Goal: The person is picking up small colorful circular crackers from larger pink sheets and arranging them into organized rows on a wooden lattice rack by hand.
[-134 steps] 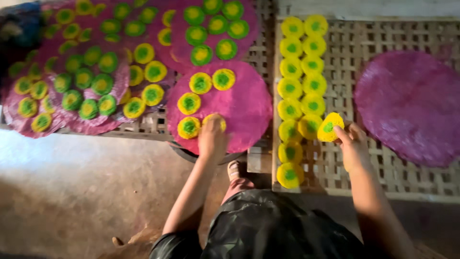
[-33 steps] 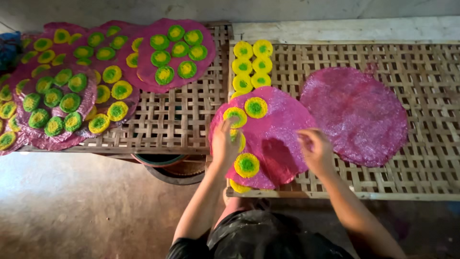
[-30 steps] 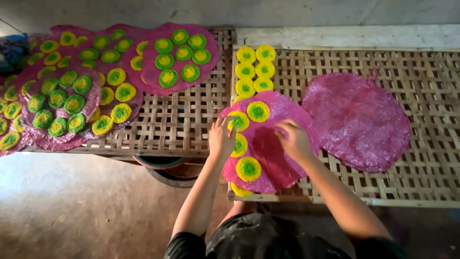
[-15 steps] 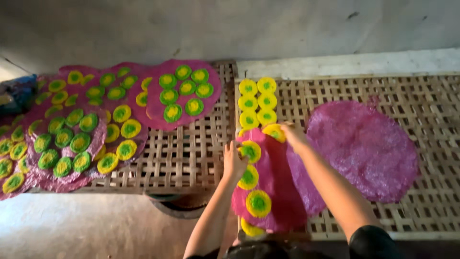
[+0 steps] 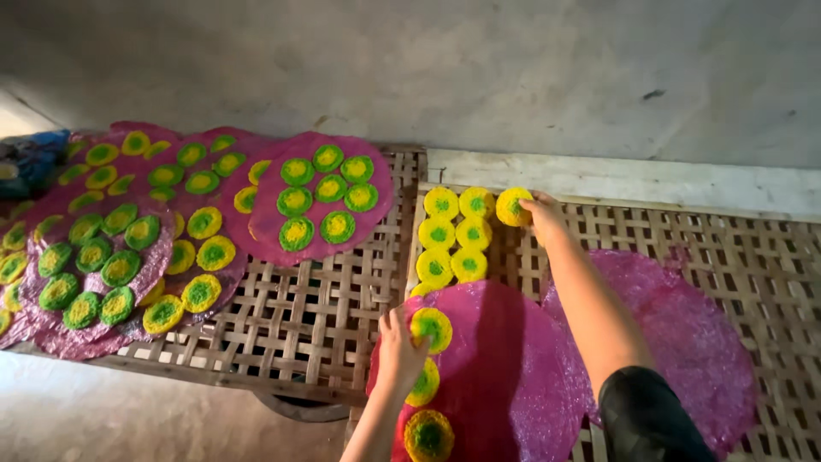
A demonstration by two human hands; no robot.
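My right hand reaches to the far side of the rack and grips a small round disc, yellow with a green middle, next to a double row of the same discs. My left hand rests on a large pink round sheet, its fingers touching a yellow-and-green disc lying there. Two more discs lie on that sheet's near left edge. Another pink sheet lies to the right, partly under my right arm.
Woven bamboo racks carry everything. On the left rack lie several overlapping pink sheets covered with green and yellow discs. A grey wall rises behind, with a pale ledge at its foot. Bare floor shows below left.
My view has tilted up toward the wall. My right hand moved from the pink sheet to the far disc rows and took hold of a disc. My left hand stayed on the sheet.
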